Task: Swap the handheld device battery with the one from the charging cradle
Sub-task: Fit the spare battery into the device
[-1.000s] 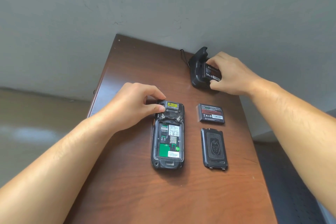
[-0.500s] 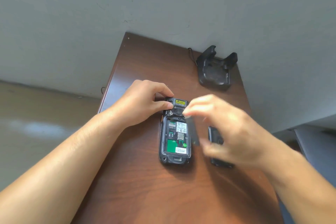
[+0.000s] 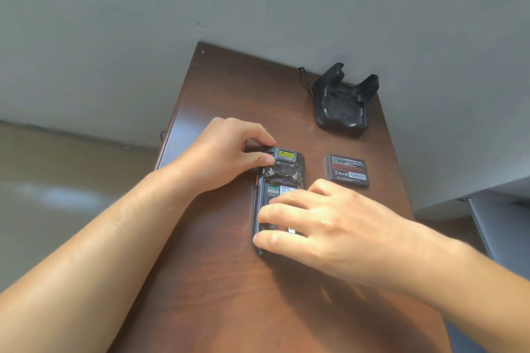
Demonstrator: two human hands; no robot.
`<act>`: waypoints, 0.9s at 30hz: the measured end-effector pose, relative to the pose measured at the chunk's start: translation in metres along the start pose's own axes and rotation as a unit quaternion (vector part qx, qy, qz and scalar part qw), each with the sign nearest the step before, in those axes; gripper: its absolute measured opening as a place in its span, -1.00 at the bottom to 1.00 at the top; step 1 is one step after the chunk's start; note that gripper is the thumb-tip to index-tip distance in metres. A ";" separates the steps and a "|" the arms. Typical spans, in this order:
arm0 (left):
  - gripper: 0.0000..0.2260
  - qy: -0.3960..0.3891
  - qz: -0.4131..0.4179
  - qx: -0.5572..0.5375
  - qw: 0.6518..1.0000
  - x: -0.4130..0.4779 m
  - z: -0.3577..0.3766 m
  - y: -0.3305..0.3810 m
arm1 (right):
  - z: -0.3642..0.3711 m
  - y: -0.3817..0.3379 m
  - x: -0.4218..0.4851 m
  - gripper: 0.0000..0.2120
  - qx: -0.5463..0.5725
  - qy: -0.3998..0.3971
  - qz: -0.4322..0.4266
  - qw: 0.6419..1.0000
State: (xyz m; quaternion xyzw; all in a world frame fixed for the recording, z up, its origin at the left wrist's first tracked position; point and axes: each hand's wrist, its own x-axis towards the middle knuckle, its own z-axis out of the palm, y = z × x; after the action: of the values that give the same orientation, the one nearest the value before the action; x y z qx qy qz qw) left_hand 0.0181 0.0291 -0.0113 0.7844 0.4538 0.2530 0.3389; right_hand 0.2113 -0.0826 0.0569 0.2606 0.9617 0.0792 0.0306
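The black handheld device [image 3: 286, 165] lies face down on the brown table [image 3: 229, 295] with its back open. My left hand [image 3: 226, 155] pinches its top left corner. My right hand [image 3: 321, 223] lies over the lower half of the device, fingers and thumb around a black battery [image 3: 284, 228] that sits low in the open compartment and is mostly hidden. A second battery [image 3: 347, 170] rests label-up on the table to the right of the device. The black charging cradle [image 3: 341, 106] stands at the back right with nothing in it.
A thin black cable [image 3: 305, 80] runs off the cradle's left side toward the grey wall. The table's right edge is close to the loose battery, and the left edge runs just beyond my left wrist. The device's back cover is hidden behind my right hand.
My right hand took the battery out of the cradle, carried it down to the device and now holds it in the open compartment. My left hand stayed on the device's top.
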 end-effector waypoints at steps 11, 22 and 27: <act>-0.76 0.000 0.009 0.000 1.000 0.000 -0.001 -0.002 | 0.016 -0.033 -0.026 -0.50 0.185 -0.025 0.199 0.962; -0.77 0.001 0.009 0.010 1.000 -0.001 0.000 0.000 | 0.051 -0.046 -0.020 -0.67 0.258 0.120 0.339 0.897; -0.76 -0.002 0.008 0.016 1.000 -0.001 0.000 0.001 | 0.061 -0.031 -0.009 -0.76 0.280 0.169 0.372 0.869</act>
State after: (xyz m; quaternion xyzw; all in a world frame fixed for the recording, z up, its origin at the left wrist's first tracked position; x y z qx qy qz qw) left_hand 0.0178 0.0282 -0.0108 0.7938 0.4507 0.2472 0.3251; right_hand 0.2093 -0.1054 -0.0087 0.5789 0.7662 -0.1448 -0.2384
